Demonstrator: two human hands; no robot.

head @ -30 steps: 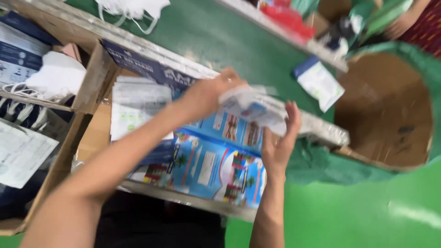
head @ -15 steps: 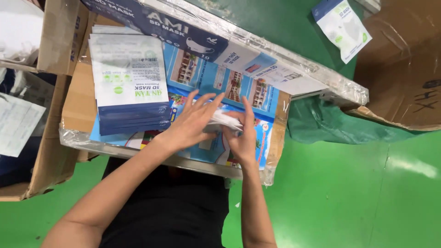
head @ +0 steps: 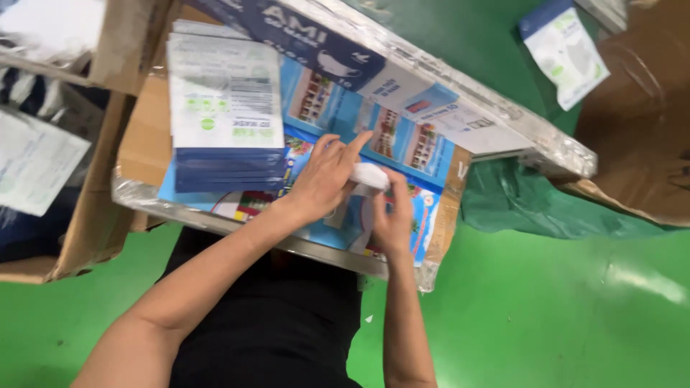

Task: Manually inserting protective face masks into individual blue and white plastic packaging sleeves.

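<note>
Since half a second ago both hands are shifted slightly lower on the board, closer together. Stack of mask packets [head: 226, 118] is seen at left on the wrapped cardboard tray [head: 144, 194], untouched. Left hand [head: 323, 179] is laid over the white mask [head: 368, 176], index finger extended; right hand [head: 392, 215] is pressed against its lower edge. Mask is clamped between both hands, flat on the blue printed sheet [head: 424, 154]. Judged: folding or flattening partly done; mask not yet bagged. One loose packet [head: 568, 54] is lying far right on the green floor [head: 546, 316].
</note>
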